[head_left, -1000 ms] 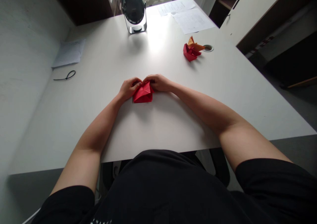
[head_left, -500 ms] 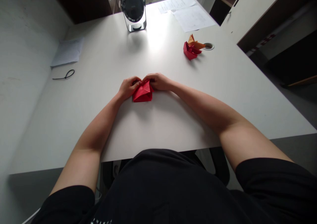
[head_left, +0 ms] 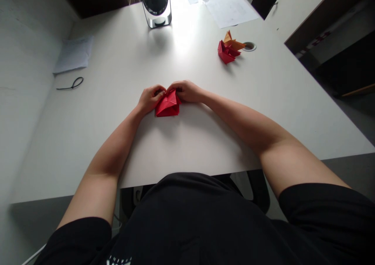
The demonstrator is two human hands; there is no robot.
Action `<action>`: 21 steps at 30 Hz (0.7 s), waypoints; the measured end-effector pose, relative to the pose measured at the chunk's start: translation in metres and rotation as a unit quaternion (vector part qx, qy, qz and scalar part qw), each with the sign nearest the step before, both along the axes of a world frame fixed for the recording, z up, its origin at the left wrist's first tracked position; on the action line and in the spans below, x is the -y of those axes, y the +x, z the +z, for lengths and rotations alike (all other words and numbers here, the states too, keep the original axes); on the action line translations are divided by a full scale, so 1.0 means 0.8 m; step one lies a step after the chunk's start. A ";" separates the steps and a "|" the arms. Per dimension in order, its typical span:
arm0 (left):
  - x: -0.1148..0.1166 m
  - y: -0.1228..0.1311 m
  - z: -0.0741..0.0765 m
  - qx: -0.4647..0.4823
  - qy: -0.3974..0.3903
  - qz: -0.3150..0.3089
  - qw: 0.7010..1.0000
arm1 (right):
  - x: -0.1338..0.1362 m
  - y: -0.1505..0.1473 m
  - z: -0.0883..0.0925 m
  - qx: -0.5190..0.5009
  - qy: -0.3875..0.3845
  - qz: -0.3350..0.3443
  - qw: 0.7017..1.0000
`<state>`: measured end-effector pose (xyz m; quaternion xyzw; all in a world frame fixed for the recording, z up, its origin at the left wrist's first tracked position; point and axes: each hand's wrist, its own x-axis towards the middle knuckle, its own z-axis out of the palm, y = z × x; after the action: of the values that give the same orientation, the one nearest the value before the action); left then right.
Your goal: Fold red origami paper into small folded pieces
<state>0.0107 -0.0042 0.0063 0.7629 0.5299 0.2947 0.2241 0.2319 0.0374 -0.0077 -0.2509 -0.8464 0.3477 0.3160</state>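
Note:
Between my two hands, near the middle of the white table, is a folded red paper point(head_left: 168, 105) with an opening along its lower side. My left hand point(head_left: 150, 98) grips its upper left part, thumb and fingers pressed together. At the upper right edge, my right hand point(head_left: 186, 91) is closed on the same paper, its fingertips partly hidden behind a raised fold. The fingertips of both hands nearly meet at the top of the paper.
A red folded paper piece point(head_left: 227, 53) and an orange one point(head_left: 234, 44) lie beside a round table hole point(head_left: 250, 46). Printed sheets point(head_left: 228, 9), a round black device on a metal stand point(head_left: 159, 19), a white packet point(head_left: 74, 54) and a black cable tie point(head_left: 74, 84) rest on the table point(head_left: 117, 61).
The view has tilted slightly, so the table things appear a little higher in the picture. Both hands keep their hold on the red paper, with barely any change in its shape.

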 end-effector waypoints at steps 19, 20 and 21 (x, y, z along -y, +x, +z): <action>0.004 0.003 0.009 -0.003 -0.004 -0.004 1.000 | 0.003 0.000 0.005 0.016 0.002 -0.003 1.000; 0.004 0.003 0.009 -0.004 -0.005 -0.004 1.000 | 0.003 0.000 0.005 0.014 0.002 -0.004 1.000; 0.004 0.003 0.009 -0.005 -0.006 -0.003 1.000 | 0.003 0.000 0.006 0.011 0.001 -0.004 1.000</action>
<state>0.0132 -0.0073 0.0137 0.7648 0.5305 0.2866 0.2269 0.2321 0.0347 -0.0032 -0.2581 -0.8491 0.3427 0.3080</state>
